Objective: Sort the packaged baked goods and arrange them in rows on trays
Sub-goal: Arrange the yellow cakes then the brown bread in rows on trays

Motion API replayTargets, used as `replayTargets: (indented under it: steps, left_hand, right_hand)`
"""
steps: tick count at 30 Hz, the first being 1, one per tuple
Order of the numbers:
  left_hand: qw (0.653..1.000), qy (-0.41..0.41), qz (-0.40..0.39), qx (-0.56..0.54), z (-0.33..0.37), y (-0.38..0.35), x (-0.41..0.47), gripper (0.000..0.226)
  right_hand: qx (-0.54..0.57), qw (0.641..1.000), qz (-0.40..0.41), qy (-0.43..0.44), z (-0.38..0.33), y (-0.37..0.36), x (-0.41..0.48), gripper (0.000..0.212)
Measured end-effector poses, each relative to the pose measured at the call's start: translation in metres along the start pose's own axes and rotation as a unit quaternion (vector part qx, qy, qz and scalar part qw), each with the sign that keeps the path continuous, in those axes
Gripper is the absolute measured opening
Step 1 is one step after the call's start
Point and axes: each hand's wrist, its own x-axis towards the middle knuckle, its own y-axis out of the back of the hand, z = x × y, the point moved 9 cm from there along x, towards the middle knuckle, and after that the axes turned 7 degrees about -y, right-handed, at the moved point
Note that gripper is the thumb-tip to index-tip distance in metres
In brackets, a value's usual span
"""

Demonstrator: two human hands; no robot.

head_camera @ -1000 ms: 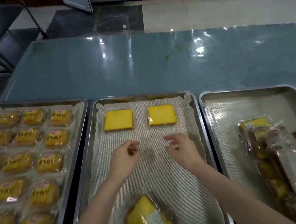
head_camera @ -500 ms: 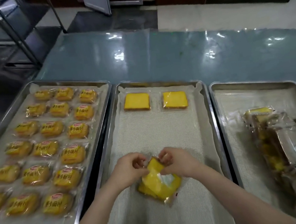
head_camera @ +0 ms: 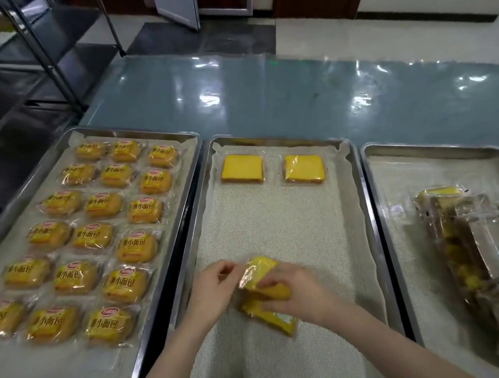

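As left hand (head_camera: 214, 288) and right hand (head_camera: 301, 292) hold a packet (head_camera: 262, 270), buns (head_camera: 138, 248) read "小面包".

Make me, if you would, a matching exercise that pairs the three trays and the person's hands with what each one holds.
Column one:
1. left tray
2. middle tray
3. right tray
4. left hand and right hand

Column two:
A. a loose heap of packets
B. rows of labelled buns
C. one wrapped yellow packet, gripped between them
D. two yellow slices side by side at the far end

Pairs: 1-B, 2-D, 3-A, 4-C.
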Motion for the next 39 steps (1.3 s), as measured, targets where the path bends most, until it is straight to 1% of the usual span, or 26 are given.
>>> replayTargets:
  steps: [1,2,3,5,6,8,10,13,15,19,21,23,25,29,32,34,37,39]
  left_hand:
    - [1.000,0.006,0.003,0.002,-0.005,-0.001,-0.003,0.009]
    - [1.000,0.010,0.001,0.004,-0.009,-0.001,-0.006,0.003]
    - [1.000,0.010,-0.001,0.010,-0.012,-0.001,-0.007,0.006]
    - [0.999,0.007,-0.008,0.035,-0.018,-0.001,-0.008,0.021]
    - [0.999,0.007,-0.008,0.039,-0.019,-0.001,-0.008,0.026]
    - [0.999,0.005,-0.002,0.033,-0.018,-0.002,-0.006,0.030]
    - [1.000,0.004,-0.002,0.031,-0.018,-0.005,-0.001,0.031]
    - [0.999,0.002,0.015,0.028,-0.020,-0.003,0.011,0.025]
    - [0.999,0.001,0.039,0.019,-0.018,0.002,0.020,0.021]
    - [0.995,-0.026,0.093,0.009,-0.004,0.012,0.047,0.019]
    - [0.991,-0.036,0.126,0.010,0.001,0.019,0.063,0.024]
    - [0.988,-0.041,0.148,0.009,0.003,0.025,0.078,0.025]
    - [0.986,-0.052,0.160,0.018,0.006,0.027,0.094,0.025]
    - [0.985,-0.052,0.151,0.069,0.004,0.022,0.117,0.036]
    - [0.983,-0.069,0.114,0.129,0.001,0.011,0.124,0.047]
    - [0.982,-0.071,0.093,0.151,-0.002,0.006,0.125,0.052]
    - [0.982,-0.065,0.089,0.154,0.000,0.007,0.120,0.055]
    - [0.978,-0.085,0.106,0.157,0.009,0.011,0.108,0.051]
  right_hand:
    - [0.023,1.000,-0.001,-0.006,0.003,-0.005,-0.002,0.035]
    - [0.046,0.998,0.023,-0.020,0.009,-0.004,-0.004,0.033]
    - [0.057,0.995,0.066,-0.043,0.018,0.001,-0.004,0.030]
    - [0.052,0.980,0.155,-0.114,0.040,0.014,-0.009,0.027]
    - [0.052,0.970,0.179,-0.153,0.051,0.016,-0.012,0.027]
    - [0.061,0.960,0.174,-0.209,0.065,0.012,-0.015,0.028]
    - [0.079,0.957,0.156,-0.231,0.069,0.005,-0.013,0.027]
    - [0.133,0.947,0.163,-0.243,0.071,0.005,-0.001,0.025]
    - [0.187,0.935,0.186,-0.239,0.071,0.012,0.011,0.026]
    - [0.285,0.894,0.242,-0.249,0.071,0.033,0.040,0.031]
    - [0.326,0.875,0.237,-0.267,0.072,0.039,0.059,0.034]
    - [0.343,0.868,0.229,-0.277,0.071,0.043,0.080,0.038]
    - [0.355,0.864,0.225,-0.277,0.070,0.047,0.100,0.040]
    - [0.368,0.867,0.206,-0.266,0.069,0.051,0.131,0.043]
    - [0.331,0.891,0.176,-0.254,0.069,0.046,0.146,0.049]
    - [0.304,0.907,0.160,-0.243,0.067,0.044,0.149,0.051]
    - [0.312,0.906,0.160,-0.238,0.066,0.048,0.140,0.048]
    - [0.306,0.906,0.165,-0.242,0.069,0.050,0.126,0.043]
